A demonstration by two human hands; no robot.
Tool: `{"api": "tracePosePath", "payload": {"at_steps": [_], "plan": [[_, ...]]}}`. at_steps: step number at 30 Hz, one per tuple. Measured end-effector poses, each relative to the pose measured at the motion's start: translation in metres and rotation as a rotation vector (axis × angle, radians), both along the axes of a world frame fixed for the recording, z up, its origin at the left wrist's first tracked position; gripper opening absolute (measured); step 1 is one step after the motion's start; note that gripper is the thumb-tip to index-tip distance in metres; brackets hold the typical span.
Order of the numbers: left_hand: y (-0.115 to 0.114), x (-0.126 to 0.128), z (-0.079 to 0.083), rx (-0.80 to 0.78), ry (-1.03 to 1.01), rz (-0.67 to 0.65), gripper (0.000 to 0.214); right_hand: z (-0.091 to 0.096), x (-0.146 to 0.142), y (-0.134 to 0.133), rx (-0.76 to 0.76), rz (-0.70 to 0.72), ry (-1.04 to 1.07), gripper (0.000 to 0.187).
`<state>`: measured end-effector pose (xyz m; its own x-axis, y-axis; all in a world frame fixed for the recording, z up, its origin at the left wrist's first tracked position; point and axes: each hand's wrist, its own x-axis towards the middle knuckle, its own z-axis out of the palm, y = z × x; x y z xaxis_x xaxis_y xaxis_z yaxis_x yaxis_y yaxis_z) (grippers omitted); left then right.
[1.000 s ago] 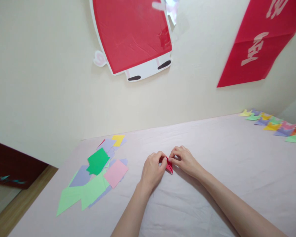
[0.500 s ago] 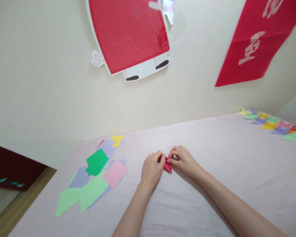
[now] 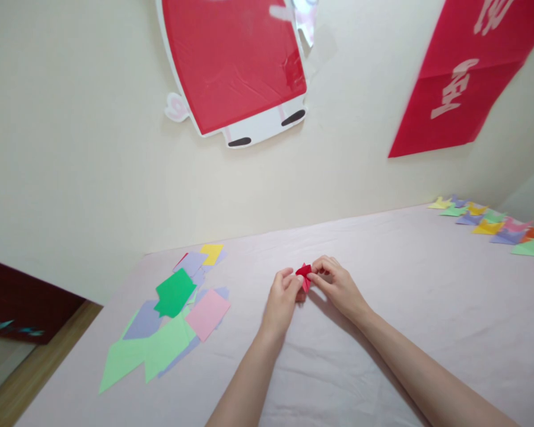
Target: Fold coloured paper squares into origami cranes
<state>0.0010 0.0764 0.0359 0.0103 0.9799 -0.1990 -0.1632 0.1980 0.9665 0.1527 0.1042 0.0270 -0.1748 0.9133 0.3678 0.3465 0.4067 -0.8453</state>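
Note:
Between my two hands is a small red folded paper, with a flap spread at its top and a narrow point facing down. My left hand pinches it from the left, thumb on the front and fingers behind and beneath. From the right, my right hand grips the paper's edge between thumb and curled fingers. Parts of the folds are hidden by my fingertips. Both hands are over the middle of the pale cloth-covered surface.
Loose paper sheets, among them a green one and a pink one, overlap on the left. Folded paper figures stand in rows at the far right. Behind rises a wall with a red banner and a red-and-white cutout.
The red folded paper has been raised and turned, and its top flap now spreads open. My left hand has shifted slightly right and down, its thumb now on the paper's front.

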Motion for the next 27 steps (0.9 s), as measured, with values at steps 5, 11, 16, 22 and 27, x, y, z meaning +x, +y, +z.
{"api": "tracePosePath", "payload": {"at_steps": [5, 11, 16, 22, 27], "plan": [[-0.006, 0.019, -0.001, -0.062, -0.281, -0.108, 0.039, 0.000, -0.005, -0.004, 0.014, -0.006, -0.050, 0.013], [-0.005, 0.018, -0.009, 0.009, -0.135, -0.115, 0.025, 0.006, -0.008, -0.008, 0.192, 0.025, -0.213, 0.008], [-0.004, 0.014, -0.002, -0.045, -0.011, -0.240, 0.019, 0.008, -0.006, -0.009, 0.265, 0.071, -0.281, 0.016], [-0.005, 0.008, 0.009, -0.087, -0.054, -0.364, 0.025, 0.004, -0.004, -0.008, 0.179, 0.133, -0.192, 0.018], [-0.003, 0.001, 0.010, -0.127, -0.094, -0.426, 0.027, 0.004, -0.002, -0.008, 0.116, 0.221, -0.024, 0.021]]}}
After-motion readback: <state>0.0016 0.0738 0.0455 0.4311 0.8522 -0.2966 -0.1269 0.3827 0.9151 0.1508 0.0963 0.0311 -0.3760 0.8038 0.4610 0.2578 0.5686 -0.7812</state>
